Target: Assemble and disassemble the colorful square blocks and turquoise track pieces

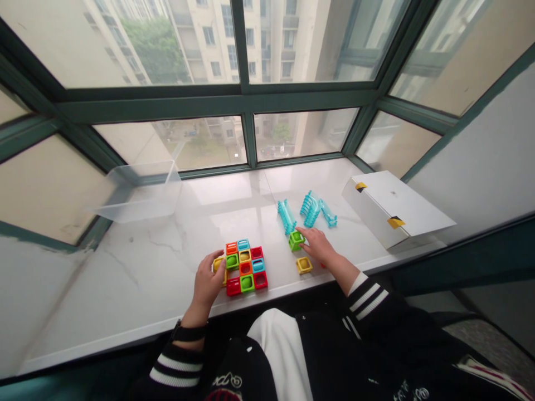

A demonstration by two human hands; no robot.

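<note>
Green plastic block [296, 241] is touched by the right hand [314, 246]; the left hand [207, 281] is laid against a multicoloured block grid [251, 268], the hands held apart, any grip unclear.

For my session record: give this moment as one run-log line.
left hand: touching colored tile grid | right hand: touching green tile | nearby: yellow tile

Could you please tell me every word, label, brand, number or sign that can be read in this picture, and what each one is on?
Nothing can be read with confidence: the white script on the black jacket and the white print lower on it are too blurred, and the yellow-and-black labels on the white box are too small to show any legible text.
</note>
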